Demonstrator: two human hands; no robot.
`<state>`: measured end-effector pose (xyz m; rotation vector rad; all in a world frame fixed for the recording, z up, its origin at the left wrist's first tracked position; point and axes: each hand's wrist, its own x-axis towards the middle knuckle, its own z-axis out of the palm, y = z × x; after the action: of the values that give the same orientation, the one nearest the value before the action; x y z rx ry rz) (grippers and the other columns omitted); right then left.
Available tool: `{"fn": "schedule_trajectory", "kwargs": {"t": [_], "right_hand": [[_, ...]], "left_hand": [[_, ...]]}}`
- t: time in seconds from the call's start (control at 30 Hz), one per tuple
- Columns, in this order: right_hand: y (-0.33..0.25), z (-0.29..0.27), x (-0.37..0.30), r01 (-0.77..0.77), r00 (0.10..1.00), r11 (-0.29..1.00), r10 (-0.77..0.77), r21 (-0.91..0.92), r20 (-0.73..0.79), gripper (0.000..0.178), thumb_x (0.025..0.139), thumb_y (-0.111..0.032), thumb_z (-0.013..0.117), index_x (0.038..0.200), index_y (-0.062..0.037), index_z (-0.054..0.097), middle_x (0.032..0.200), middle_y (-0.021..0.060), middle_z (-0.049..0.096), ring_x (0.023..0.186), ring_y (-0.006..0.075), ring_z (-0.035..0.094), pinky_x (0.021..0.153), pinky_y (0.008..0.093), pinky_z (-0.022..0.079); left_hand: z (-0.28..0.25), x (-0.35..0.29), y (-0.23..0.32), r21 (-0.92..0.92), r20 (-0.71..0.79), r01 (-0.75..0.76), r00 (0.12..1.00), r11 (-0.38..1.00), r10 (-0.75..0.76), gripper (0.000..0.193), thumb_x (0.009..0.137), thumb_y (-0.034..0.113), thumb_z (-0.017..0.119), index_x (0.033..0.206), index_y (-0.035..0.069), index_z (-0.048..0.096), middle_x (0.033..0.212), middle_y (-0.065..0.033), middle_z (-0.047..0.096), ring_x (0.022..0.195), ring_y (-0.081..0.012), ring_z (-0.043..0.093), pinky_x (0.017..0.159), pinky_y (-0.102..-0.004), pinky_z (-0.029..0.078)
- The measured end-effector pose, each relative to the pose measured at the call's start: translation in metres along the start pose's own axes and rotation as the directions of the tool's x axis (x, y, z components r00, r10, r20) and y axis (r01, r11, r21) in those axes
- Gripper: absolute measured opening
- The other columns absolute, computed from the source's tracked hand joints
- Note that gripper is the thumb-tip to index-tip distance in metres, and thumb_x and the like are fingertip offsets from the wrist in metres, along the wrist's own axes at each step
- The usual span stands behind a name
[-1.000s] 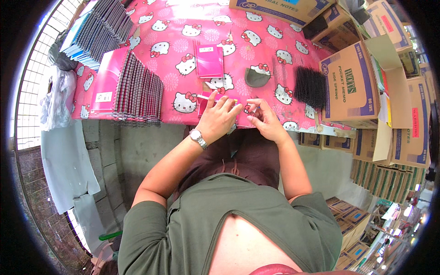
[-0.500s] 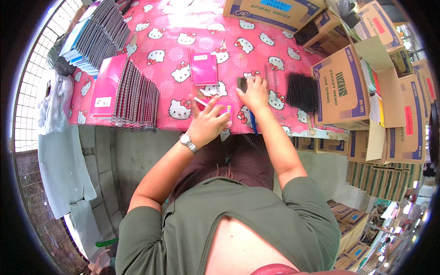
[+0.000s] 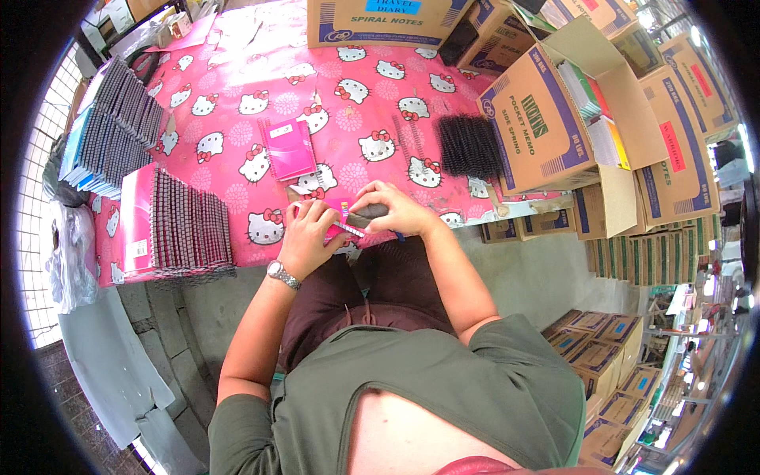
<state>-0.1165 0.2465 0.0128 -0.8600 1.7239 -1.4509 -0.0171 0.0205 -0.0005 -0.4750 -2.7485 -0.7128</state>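
two hands meet at the near edge of the table (image 3: pixel 340 119). the left hand (image 3: pixel 309 237) is clamped on a pink notebook (image 3: pixel 334 233), fingers bent over it; the right hand (image 3: pixel 407 212) is closed about a grey piece (image 3: pixel 370 211). the notebook thus lies within the left grip and just left of the right one. a white strip (image 3: pixel 351 230), perhaps its edge, slants between the hands; contact with the grey piece cannot be told. the left hand presumably steadies the notebook, leaving this side free for the right. a blue item (image 3: pixel 399 236) shows at the right hand, mostly hidden. well left of the grips stands a pink stack (image 3: pixel 190 226). beyond the left grip lies a pad (image 3: pixel 291 152); beyond and right of the right grip, black coils (image 3: pixel 469 147), probably placed for easy reach, beside an open carton (image 3: pixel 514 150). beyond and left: a blue stack (image 3: pixel 115 134). farthest: a closed box (image 3: pixel 332 20).
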Motion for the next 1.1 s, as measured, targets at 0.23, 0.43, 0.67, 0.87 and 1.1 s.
{"fn": "schedule_trajectory", "kwargs": {"t": [0.23,0.43,0.67,0.87,1.1], "right_hand": [[-0.002,-0.01,0.006,0.015,1.0,0.985,-0.015,0.17,-0.005,0.046,0.069,-0.017,0.078,0.113,-0.0068,0.071,0.131,0.0081,0.053,0.123,0.0228,0.05,0.105,0.0372,0.04],[-0.003,-0.007,0.007,-0.045,0.999,0.969,0.048,0.243,-0.003,0.042,0.072,-0.014,0.078,0.113,-0.0079,0.071,0.134,0.011,0.052,0.123,0.0232,0.051,0.105,0.0372,0.04],[-0.011,-0.007,0.025,-0.088,0.995,0.972,0.074,0.218,0.069,0.042,0.074,-0.007,0.076,0.116,-0.0101,0.07,0.14,0.0079,0.048,0.119,0.0192,0.054,0.101,0.0338,0.044],[-0.011,0.0,0.041,-0.024,0.997,0.955,0.003,0.295,0.073,0.043,0.072,-0.011,0.077,0.114,-0.0083,0.07,0.139,0.0101,0.051,0.122,0.0215,0.054,0.103,0.0343,0.043],[-0.001,-0.001,0.046,-0.03,0.993,0.901,-0.023,0.433,0.116,0.044,0.072,-0.01,0.075,0.116,-0.0073,0.069,0.138,0.0099,0.051,0.122,0.0219,0.054,0.104,0.0346,0.043]], "left_hand": [[-0.003,0.001,0.0,-0.016,-0.022,-0.001,1.0,1.0,0.001,0.041,0.073,0.029,0.079,0.104,0.009,0.06,0.103,-0.0084,0.058,0.109,-0.0305,0.053,0.097,-0.0457,0.036],[-0.004,-0.002,0.0,-0.037,-0.006,0.05,0.999,0.998,-0.05,0.043,0.074,0.033,0.079,0.102,0.008,0.059,0.104,-0.0096,0.059,0.109,-0.0308,0.054,0.097,-0.0444,0.038],[-0.016,0.0,-0.026,-0.181,-0.04,0.088,0.994,0.98,-0.097,0.038,0.073,0.021,0.081,0.103,0.007,0.06,0.11,-0.0116,0.058,0.114,-0.0341,0.052,0.097,-0.0457,0.045],[-0.01,-0.002,-0.048,-0.497,0.056,0.108,0.994,0.861,-0.092,0.027,0.081,0.007,0.074,0.103,0.004,0.061,0.105,-0.013,0.06,0.099,-0.0299,0.062,0.085,-0.0369,0.05],[-0.008,0.004,-0.051,-0.62,0.13,0.26,0.964,0.74,-0.23,0.031,0.08,0.011,0.078,0.105,0.001,0.063,0.101,-0.0096,0.065,0.094,-0.0175,0.061,0.085,-0.0329,0.049]]}}
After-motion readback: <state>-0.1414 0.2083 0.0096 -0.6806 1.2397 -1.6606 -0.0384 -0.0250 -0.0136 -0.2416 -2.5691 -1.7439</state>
